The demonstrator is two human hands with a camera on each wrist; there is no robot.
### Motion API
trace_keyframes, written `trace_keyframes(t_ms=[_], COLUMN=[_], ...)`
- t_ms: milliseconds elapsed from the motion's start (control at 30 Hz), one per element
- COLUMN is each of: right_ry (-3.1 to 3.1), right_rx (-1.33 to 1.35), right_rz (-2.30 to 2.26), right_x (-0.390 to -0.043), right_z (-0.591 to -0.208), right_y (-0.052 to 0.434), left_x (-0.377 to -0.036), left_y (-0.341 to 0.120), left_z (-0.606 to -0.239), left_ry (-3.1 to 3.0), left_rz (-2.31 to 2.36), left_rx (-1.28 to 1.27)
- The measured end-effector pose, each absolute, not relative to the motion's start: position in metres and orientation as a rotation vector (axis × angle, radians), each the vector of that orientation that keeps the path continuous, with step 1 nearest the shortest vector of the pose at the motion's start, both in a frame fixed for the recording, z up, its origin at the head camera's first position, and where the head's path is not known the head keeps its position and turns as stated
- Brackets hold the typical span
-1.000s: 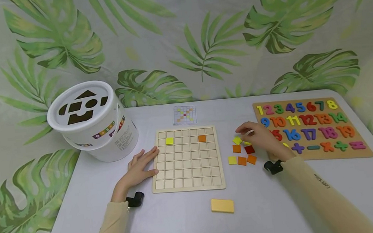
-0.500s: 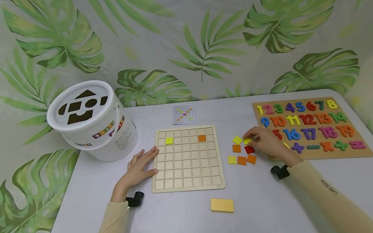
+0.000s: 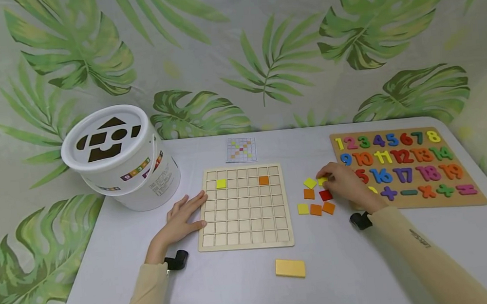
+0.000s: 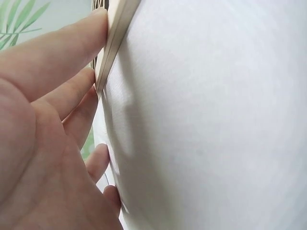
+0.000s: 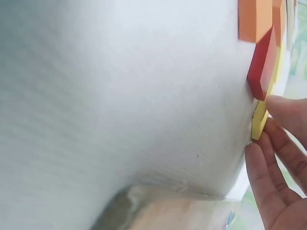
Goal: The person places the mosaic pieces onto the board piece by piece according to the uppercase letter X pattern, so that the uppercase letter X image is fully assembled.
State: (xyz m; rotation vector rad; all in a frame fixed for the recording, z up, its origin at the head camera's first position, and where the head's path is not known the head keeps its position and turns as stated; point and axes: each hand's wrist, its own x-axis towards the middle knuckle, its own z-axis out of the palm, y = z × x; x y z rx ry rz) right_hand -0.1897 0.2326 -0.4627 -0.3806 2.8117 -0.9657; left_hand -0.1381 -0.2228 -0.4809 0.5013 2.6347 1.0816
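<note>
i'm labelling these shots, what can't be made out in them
- Head view: part of the yellow tile at the right hand's fingertips, covered by that hand.
- Head view: left ends of the number board's two lower rows, behind that hand and wrist.
- Head view: fine print on the white bucket, too small.
- Left wrist view: most of the wooden grid board, cut off by the top edge.

Backdrop (image 3: 199,61) is displaying green leaf prints on pale grey; cloth (image 3: 221,291) is showing white. Bucket (image 3: 122,156) is bearing multicoloured labels (image 3: 136,169) on white. Board (image 3: 242,214) is presenting a pale-wood grid; tiles (image 3: 308,194) are showing yellow, orange, red. Block (image 3: 290,268) is showing golden yellow; sleeves (image 3: 142,289), beige.
</note>
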Motion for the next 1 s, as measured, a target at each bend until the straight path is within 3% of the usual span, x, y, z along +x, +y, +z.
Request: trace_keyframes(t_ms=[467, 1000], right_ry=[2.806, 2.616], right_rx=[-0.433, -0.764], right_rz=[-0.970, -1.165], right_x=[-0.197, -0.204], right_z=[-0.457, -0.450], right_y=[0.224, 0.111], left_x=[-0.138, -0.138], left_y=[-0.222, -0.223], left_z=[-0.480, -0.481], left_ry=[2.628, 2.635], left_rz=[1.081, 1.083], left_rx=[0.491, 0.491])
